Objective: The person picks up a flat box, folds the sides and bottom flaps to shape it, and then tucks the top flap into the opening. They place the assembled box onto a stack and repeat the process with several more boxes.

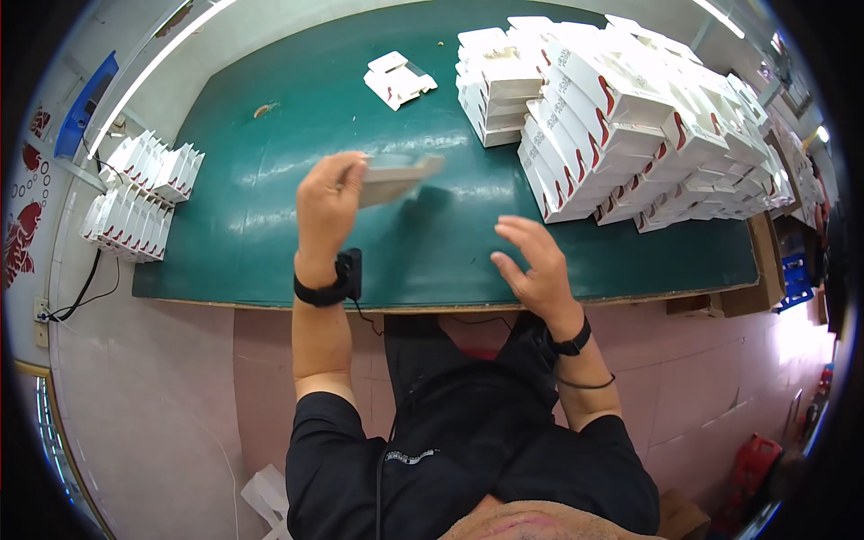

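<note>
My left hand [330, 193] pinches the left end of a small pale carton [396, 178], held above the green table. The carton is smeared by motion, so its print cannot be made out. To its right my right hand [537, 265] hovers over the table near the front edge, fingers apart and nothing in them. Beyond, at the back middle, a single white carton [400, 81] with a red mark lies by itself. On the right rises a large stack of white cartons [621, 117] with red shapes on their sides, nearest to my right hand.
The green table [261, 198] spans the view. Two rows of upright white cartons [135, 216] stand at its left edge. A blue tray [85, 103] hangs on the left wall. Small scraps [264, 110] lie on the tabletop. A brown cardboard box [765, 265] is by the right end.
</note>
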Action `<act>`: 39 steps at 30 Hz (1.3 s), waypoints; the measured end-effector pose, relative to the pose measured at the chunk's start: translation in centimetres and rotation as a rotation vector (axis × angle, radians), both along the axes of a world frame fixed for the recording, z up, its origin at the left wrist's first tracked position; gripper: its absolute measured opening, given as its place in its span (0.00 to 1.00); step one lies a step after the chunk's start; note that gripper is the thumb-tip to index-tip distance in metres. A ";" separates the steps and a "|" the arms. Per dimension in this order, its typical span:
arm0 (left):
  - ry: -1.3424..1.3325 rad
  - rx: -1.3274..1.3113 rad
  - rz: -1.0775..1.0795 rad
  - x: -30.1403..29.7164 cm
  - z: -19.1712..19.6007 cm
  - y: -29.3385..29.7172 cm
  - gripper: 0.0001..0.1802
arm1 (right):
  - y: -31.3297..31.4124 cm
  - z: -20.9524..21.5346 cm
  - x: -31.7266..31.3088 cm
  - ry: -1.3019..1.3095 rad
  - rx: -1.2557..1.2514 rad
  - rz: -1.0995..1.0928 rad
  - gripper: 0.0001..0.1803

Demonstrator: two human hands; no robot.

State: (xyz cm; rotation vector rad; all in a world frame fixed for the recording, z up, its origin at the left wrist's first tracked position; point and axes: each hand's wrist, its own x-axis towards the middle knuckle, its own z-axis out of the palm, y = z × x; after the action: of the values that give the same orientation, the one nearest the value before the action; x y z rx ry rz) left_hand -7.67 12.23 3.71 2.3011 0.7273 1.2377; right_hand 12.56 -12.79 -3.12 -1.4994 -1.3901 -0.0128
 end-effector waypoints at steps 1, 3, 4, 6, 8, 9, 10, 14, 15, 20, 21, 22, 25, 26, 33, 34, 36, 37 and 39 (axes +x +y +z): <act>0.003 -0.005 -0.004 0.2 0.4 -1.7 0.08 | 0.6 0.7 -0.2 -0.028 0.053 -0.012 0.25; 0.037 -0.048 -0.187 0.4 0.9 -5.0 0.06 | 1.7 2.3 -0.8 -0.078 0.078 -0.033 0.26; 0.040 -0.056 -0.192 0.5 1.1 -6.2 0.06 | 2.1 2.9 -1.2 -0.133 0.108 -0.051 0.28; 0.096 -0.050 -0.273 0.9 1.6 -8.3 0.06 | 2.3 3.3 -1.9 -0.194 0.136 -0.069 0.29; 0.119 -0.048 -0.319 1.2 1.5 -9.5 0.06 | 2.5 2.7 -2.6 -0.089 0.071 0.033 0.31; 0.127 -0.060 -0.335 1.4 1.4 -9.9 0.09 | 2.5 2.5 -2.8 -0.036 0.039 0.084 0.32; 0.135 -0.072 -0.350 1.6 1.4 -10.2 0.11 | 2.2 2.3 -2.8 -0.039 0.038 0.081 0.32; -0.075 0.098 -0.267 1.8 0.7 -9.9 0.20 | 1.1 1.2 -1.9 0.367 -0.136 0.082 0.34; -0.183 0.187 -0.214 1.9 0.4 -9.7 0.23 | 1.0 0.6 -1.4 0.463 -0.063 0.112 0.34; -0.440 -0.540 -0.463 0.9 -4.7 -9.8 0.30 | 1.0 -0.6 -0.7 0.783 0.114 0.239 0.34; -0.416 -0.607 -0.530 0.9 -5.5 -10.0 0.31 | 1.0 -0.7 -0.8 0.848 0.125 0.269 0.34; -0.390 -0.673 -0.596 1.0 -6.2 -10.2 0.31 | 1.0 -0.7 -0.8 0.849 0.123 0.270 0.34; -0.377 -0.745 -0.652 1.5 -7.1 -11.2 0.34 | 1.1 -0.8 -1.3 0.742 0.045 0.238 0.38; -0.389 -0.749 -0.646 1.7 -7.4 -11.5 0.36 | 1.2 -0.8 -1.4 0.742 0.043 0.240 0.38; -0.380 -0.659 -0.614 2.6 -7.0 -14.0 0.48 | 1.5 -0.2 -2.4 0.500 0.021 0.179 0.50; -0.399 -0.672 -0.614 2.8 -7.0 -14.4 0.49 | 1.3 0.0 -2.5 0.500 0.020 0.180 0.50; -0.420 -0.685 -0.613 2.9 -7.1 -14.5 0.51 | 0.8 0.4 -2.7 0.457 -0.034 0.167 0.51; -0.418 -0.661 -0.629 2.9 -7.2 -14.5 0.52 | 0.7 0.4 -2.7 0.435 -0.061 0.161 0.51; -0.411 -0.611 -0.666 2.8 -7.6 -14.3 0.53 | 0.4 0.2 -2.4 0.488 -0.058 0.183 0.51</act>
State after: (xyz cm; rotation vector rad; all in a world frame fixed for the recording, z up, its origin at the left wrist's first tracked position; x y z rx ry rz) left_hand -4.85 -2.08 -3.86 1.5199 0.1248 0.9430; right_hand 10.14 -12.38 -2.96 -1.3035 -1.1270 0.4802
